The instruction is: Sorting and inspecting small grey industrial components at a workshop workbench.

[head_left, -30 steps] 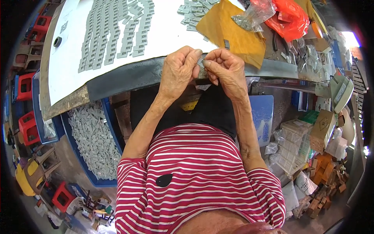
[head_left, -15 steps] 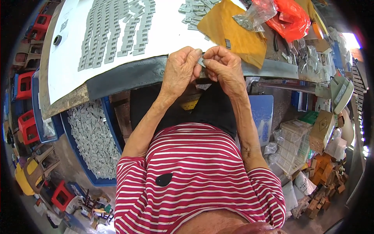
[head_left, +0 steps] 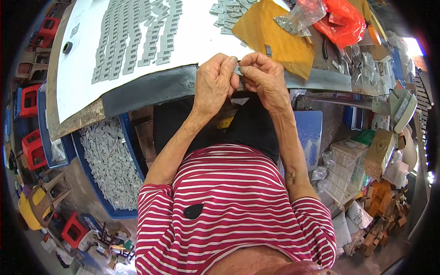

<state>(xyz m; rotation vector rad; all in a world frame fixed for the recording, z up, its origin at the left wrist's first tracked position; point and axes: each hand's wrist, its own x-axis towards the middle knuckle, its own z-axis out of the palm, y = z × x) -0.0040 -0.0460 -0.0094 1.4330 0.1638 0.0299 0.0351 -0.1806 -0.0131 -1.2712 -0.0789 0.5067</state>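
Note:
Above the table's front edge, my left hand [head_left: 213, 80] and my right hand [head_left: 265, 79] meet and pinch one small grey plastic piece [head_left: 237, 70] between them. Fingers cover most of it, so its details are hidden. Long slanting rows of similar grey pieces [head_left: 133, 39] lie on the white sheet [head_left: 75, 82] to the left. A loose pile of grey pieces [head_left: 227, 16] sits farther back, beside a brown-yellow sheet [head_left: 270, 39]. One darker grey piece [head_left: 268, 50] rests on that sheet, close to my right hand.
Below the table at left stands a blue crate [head_left: 103, 201] full of grey pieces. A red plastic bag [head_left: 341, 23] and a clear bag of small metal parts [head_left: 293, 25] lie at the back right. A black ring [head_left: 67, 47] sits far left. Cardboard boxes [head_left: 380, 153] stand at right.
Both hands stay in nearly the same place. The fingers have shifted slightly around the grey piece, which has tilted a little.

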